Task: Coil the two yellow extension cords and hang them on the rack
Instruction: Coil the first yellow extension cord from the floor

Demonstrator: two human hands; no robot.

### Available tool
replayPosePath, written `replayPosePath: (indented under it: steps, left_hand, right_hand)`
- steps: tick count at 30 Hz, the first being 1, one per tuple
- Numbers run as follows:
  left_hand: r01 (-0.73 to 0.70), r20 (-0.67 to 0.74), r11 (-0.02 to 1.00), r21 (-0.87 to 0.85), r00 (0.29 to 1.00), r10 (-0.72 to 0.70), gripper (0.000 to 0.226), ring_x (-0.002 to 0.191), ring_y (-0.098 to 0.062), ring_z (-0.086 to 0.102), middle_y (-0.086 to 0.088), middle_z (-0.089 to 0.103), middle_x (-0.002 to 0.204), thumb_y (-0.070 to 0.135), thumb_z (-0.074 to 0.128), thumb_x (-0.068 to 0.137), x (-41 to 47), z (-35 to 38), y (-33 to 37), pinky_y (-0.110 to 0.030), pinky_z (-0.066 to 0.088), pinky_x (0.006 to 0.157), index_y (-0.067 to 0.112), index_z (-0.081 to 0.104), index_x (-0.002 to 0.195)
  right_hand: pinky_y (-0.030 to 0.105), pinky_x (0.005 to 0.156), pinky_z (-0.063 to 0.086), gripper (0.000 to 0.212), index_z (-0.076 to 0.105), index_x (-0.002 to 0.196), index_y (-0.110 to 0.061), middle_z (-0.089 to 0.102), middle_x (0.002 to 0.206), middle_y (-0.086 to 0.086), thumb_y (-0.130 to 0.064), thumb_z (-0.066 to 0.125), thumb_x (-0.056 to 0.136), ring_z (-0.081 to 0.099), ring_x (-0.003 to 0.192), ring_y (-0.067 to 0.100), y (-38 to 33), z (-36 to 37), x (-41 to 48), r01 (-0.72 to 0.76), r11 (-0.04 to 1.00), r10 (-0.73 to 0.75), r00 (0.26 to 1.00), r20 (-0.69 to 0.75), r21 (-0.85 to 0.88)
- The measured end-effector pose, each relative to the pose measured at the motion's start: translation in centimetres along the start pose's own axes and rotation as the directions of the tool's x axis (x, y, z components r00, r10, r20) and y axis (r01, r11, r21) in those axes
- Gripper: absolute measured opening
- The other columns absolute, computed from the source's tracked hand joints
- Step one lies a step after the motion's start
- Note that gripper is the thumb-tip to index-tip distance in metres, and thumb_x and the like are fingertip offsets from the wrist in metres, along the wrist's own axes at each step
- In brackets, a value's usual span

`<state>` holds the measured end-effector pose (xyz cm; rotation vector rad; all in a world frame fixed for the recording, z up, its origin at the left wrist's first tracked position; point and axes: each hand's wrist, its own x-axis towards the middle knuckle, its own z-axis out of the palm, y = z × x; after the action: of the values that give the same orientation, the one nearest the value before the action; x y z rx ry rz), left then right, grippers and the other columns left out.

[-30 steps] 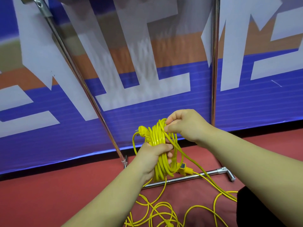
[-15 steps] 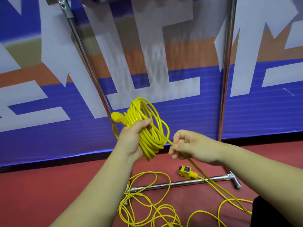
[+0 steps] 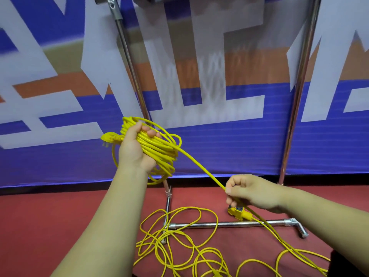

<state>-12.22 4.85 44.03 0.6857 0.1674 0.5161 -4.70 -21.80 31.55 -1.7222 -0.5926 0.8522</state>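
Yellow cord [image 3: 157,148] bunched in uneven loops (plug [image 3: 108,137] protruding).

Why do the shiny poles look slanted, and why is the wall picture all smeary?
Head view: the wide-angle lens probably tilts the left pole and right pole, which splay apart toward the top; the banner is smeared, likely camera motion, while the coiled cord, left hand and right hand look fairly sharp.
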Motion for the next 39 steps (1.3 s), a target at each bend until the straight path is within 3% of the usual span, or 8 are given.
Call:
replayPosePath:
  steps: [3,8,14,18,24,29,34,39]
  left_hand:
    - [-0.016,-0.045,1.000,0.027,0.999,0.017,0.037,0.047,-0.008,0.049,0.006,0.048,0.054,0.021,0.049,0.100,-0.1,-1.3,1.5,-0.023,0.048,0.058,0.016,0.052,0.064]
    - [0.020,0.002,0.947,0.321,1.000,-0.022,0.028,0.042,-0.011,0.045,0.001,0.044,0.055,0.012,0.052,0.098,-1.0,-2.7,1.3,-0.023,0.046,0.048,0.013,0.052,0.070]
    - [0.022,0.108,0.662,0.749,0.982,-0.154,0.014,0.043,-0.019,0.045,-0.009,0.049,0.062,-0.003,0.060,0.091,-3.4,-2.0,-3.6,-0.031,0.045,0.052,0.006,0.068,0.099]
    - [0.094,0.158,0.651,0.753,0.935,-0.318,0.029,0.044,-0.020,0.045,-0.008,0.050,0.060,-0.004,0.061,0.091,-4.9,-1.2,-7.0,-0.031,0.044,0.052,0.008,0.067,0.116]
    - [0.124,0.203,0.704,0.699,0.910,-0.362,0.038,0.045,-0.020,0.045,-0.009,0.048,0.061,0.004,0.066,0.082,-4.9,-0.3,-8.9,-0.033,0.046,0.055,0.009,0.069,0.120]
    - [0.150,0.233,0.698,0.700,0.876,-0.422,0.033,0.045,-0.021,0.045,-0.012,0.047,0.062,0.006,0.067,0.079,-4.6,-0.1,-9.3,-0.032,0.047,0.054,0.004,0.069,0.111]
    - [0.223,0.272,0.670,0.708,0.789,-0.551,0.013,0.044,-0.018,0.045,-0.009,0.048,0.061,0.007,0.064,0.079,-4.9,0.4,-9.9,-0.031,0.048,0.054,0.017,0.071,0.074]
    - [0.268,0.273,0.630,0.729,0.731,-0.626,0.015,0.044,-0.016,0.046,-0.008,0.049,0.062,0.007,0.062,0.080,-5.1,0.4,-10.8,-0.031,0.049,0.053,0.000,0.056,0.092]
  right_hand:
    - [0.039,0.072,0.042,0.013,0.062,0.090,-0.008,0.072,0.080,0.006,-0.019,0.061,0.098,0.061,0.070,0.015,0.4,0.3,-0.1,-0.020,0.999,0.019,0.999,-0.045,-0.030]
    - [0.023,0.051,0.039,0.016,0.064,0.078,-0.004,0.067,0.063,0.003,-0.011,0.066,0.093,0.049,0.051,0.010,-1.1,0.0,-0.1,0.029,0.999,-0.016,0.926,-0.378,0.028]
    - [0.020,0.049,0.042,0.019,0.066,0.075,-0.005,0.068,0.068,0.008,-0.013,0.068,0.093,0.050,0.051,0.010,-3.6,0.4,-0.4,0.141,0.976,-0.041,0.867,-0.496,0.167]
    - [0.020,0.056,0.046,0.016,0.069,0.080,-0.006,0.070,0.071,0.006,-0.014,0.068,0.093,0.053,0.053,0.007,-5.5,0.9,-0.9,0.217,0.958,-0.111,0.884,-0.455,0.189]
    - [0.018,0.059,0.049,0.013,0.070,0.086,-0.004,0.072,0.074,0.008,-0.010,0.064,0.095,0.053,0.056,0.007,-6.7,0.4,-2.3,0.259,0.945,-0.186,0.927,-0.325,0.198]
    - [0.019,0.061,0.048,0.014,0.072,0.081,-0.008,0.072,0.073,0.006,-0.010,0.066,0.094,0.051,0.057,0.008,-6.8,-0.6,-3.2,0.288,0.945,-0.231,0.925,-0.303,0.157]
    - [0.019,0.061,0.047,0.014,0.075,0.079,-0.012,0.071,0.072,0.007,-0.012,0.069,0.092,0.052,0.058,0.008,-6.8,-1.4,-3.6,0.323,0.939,-0.272,0.908,-0.318,0.119]
    - [0.021,0.059,0.045,0.010,0.073,0.081,-0.009,0.072,0.072,0.010,-0.011,0.070,0.091,0.053,0.057,0.008,-6.6,-1.8,-3.8,0.331,0.942,-0.295,0.899,-0.325,0.061]
